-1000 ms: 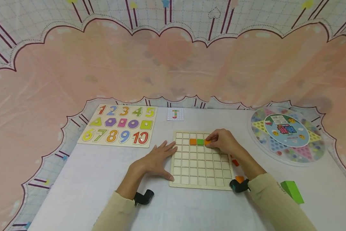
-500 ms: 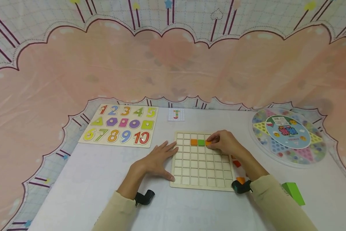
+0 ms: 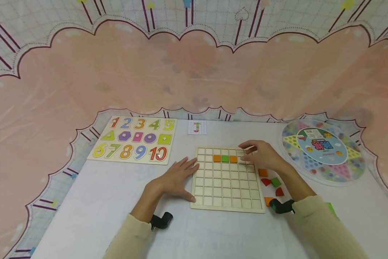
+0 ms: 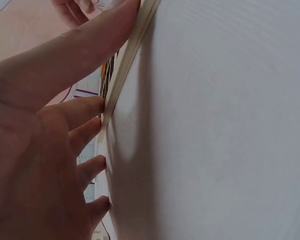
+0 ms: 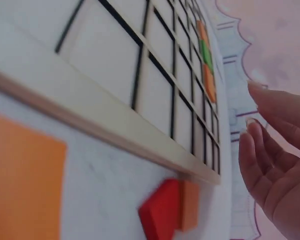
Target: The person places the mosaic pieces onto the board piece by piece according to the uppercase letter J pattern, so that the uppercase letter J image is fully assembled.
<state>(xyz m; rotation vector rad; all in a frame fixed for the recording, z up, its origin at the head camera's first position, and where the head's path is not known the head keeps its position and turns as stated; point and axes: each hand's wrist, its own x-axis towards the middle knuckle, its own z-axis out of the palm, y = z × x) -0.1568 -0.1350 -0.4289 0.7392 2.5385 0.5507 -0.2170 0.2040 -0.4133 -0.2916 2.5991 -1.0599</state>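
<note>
A wooden grid board [image 3: 226, 183] lies flat on the white table. In its second row from the back, an orange square tile [image 3: 217, 158], a green square tile [image 3: 225, 158] and another orange tile [image 3: 233, 159] sit side by side. My left hand [image 3: 172, 180] rests at the board's left edge, fingers spread and thumb at the near corner; the left wrist view shows the thumb [image 4: 90, 47] against the board's rim. Above the board's back right part is my right hand [image 3: 262, 154], holding nothing, its thumb and fingers apart in the right wrist view.
Right of the board lie loose tiles: red quarter-rounds [image 3: 279, 191], a green square [image 3: 276, 182] and orange squares [image 3: 263, 172]. A small card with a J pattern [image 3: 197, 127] lies behind it. A number puzzle [image 3: 132, 140] is at left, a round game board [image 3: 323, 151] at right.
My right hand has let go of the right orange tile and moved off to the right, uncovering it and the loose tiles beside the board. The left hand stays put.
</note>
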